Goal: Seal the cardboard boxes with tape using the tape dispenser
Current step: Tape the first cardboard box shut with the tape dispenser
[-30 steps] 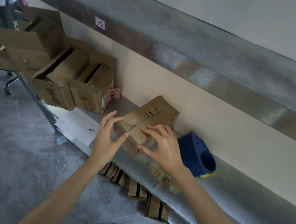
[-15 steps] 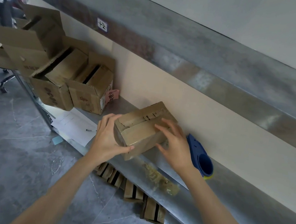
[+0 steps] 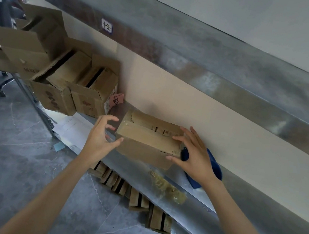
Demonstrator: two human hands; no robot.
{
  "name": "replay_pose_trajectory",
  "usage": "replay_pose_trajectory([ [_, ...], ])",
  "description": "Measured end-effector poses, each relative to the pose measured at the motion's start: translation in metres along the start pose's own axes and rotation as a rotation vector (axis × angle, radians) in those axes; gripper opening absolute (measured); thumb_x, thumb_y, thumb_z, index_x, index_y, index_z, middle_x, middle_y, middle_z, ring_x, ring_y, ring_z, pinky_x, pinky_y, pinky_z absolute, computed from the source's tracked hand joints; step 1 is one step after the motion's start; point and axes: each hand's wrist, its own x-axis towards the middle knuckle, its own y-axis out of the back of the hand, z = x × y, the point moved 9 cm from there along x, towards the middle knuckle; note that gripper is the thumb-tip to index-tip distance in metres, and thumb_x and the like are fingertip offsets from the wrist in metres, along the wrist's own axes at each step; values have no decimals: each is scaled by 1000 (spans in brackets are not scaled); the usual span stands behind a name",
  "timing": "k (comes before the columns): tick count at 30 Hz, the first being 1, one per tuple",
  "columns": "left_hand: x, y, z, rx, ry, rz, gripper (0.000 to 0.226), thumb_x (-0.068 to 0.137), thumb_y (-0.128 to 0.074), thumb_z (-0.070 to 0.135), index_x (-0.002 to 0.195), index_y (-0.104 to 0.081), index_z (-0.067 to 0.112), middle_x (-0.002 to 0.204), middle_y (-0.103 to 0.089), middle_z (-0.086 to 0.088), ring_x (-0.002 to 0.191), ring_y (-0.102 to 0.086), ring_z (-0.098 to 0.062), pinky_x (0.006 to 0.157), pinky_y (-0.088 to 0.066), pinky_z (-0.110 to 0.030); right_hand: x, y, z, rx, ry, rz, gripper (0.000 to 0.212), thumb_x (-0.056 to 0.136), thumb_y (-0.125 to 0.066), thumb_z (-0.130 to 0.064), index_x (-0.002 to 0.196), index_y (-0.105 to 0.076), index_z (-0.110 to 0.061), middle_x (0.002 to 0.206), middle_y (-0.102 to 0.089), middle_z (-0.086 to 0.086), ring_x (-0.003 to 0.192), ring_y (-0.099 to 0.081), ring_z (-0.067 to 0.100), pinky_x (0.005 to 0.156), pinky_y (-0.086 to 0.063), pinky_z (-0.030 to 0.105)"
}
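Note:
A small closed cardboard box [image 3: 146, 139] lies on the metal shelf [image 3: 207, 202], its top flaps folded shut and worn. My left hand [image 3: 101, 137] hovers at the box's left end with fingers spread, the thumb near its front corner. My right hand [image 3: 193, 155] rests on the box's right end, fingers spread over the top and front edge. The blue tape dispenser [image 3: 213, 169] lies on the shelf right behind my right hand, mostly hidden by it.
Several open cardboard boxes [image 3: 92, 93] stand at the shelf's left end, a white paper [image 3: 73, 129] in front of them. A crumpled wad of clear tape [image 3: 168, 187] lies on the shelf. Flattened boxes [image 3: 139, 199] stand on the floor below. An upper shelf beam [image 3: 197, 50] overhangs.
The box has turned to lie level and square along the shelf. My left hand has come off its left end and opened; my right hand has slid to the right end.

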Motion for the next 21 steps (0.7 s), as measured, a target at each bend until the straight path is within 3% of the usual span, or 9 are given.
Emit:
replay_pose_trajectory([
  [3,4,-4,4,15,-1,68,50,77,-83,8,113,-53,25,118,-49,8,98,-60,-10,75,-55,-31,-7,1,1,41,-11,-56,65,72,-66,-72,127,-49,-43,161,-17,-19,152,2,6,121,-17,40],
  [6,7,-12,9,-11,-8,90,41,79,-80,5,109,-55,18,110,-49,5,95,-61,-18,70,-56,-25,-15,-2,6,129,-52,-117,69,65,-65,-78,126,-43,-53,161,-12,-22,151,2,5,121,-17,37],
  [10,10,-24,10,-51,13,80,41,81,-79,6,114,-58,15,110,-50,-1,102,-58,-19,84,-59,-34,-22,2,8,207,-74,-132,67,65,-77,-63,124,-46,-54,157,-21,-19,144,-20,3,117,-29,33],
  [12,9,-30,12,-100,42,55,47,82,-79,8,122,-56,15,118,-52,-3,111,-57,-16,92,-56,-36,-23,6,9,231,-70,-112,65,70,-82,-47,124,-47,-54,149,-27,-19,136,-28,0,115,-33,32],
  [14,5,-37,16,-170,75,10,54,83,-78,10,129,-52,18,131,-52,-2,122,-53,-12,98,-52,-32,-25,7,9,213,-33,-85,70,74,-78,-45,132,-40,-59,147,-29,-19,135,-31,5,114,-36,34],
  [16,-1,-48,24,-187,77,-65,60,85,-77,15,136,-47,21,142,-47,5,131,-46,-7,103,-46,-29,-28,5,3,92,48,-50,70,82,-69,-48,143,-35,-56,151,-29,-15,134,-36,14,103,-46,35],
  [19,-10,-67,34,-178,75,-174,73,86,-77,23,147,-37,24,146,-34,19,134,-37,-2,106,-39,-28,-30,2,-15,-209,199,73,60,90,-63,-43,147,-43,-40,151,-39,-1,115,-51,27,70,-53,34],
  [21,-14,-75,36,-217,99,-191,81,85,-77,22,151,-31,24,146,-30,21,134,-35,-2,107,-38,-30,-29,1,-20,-295,228,115,58,89,-67,-40,144,-48,-36,148,-46,3,108,-55,30,67,-55,40],
])
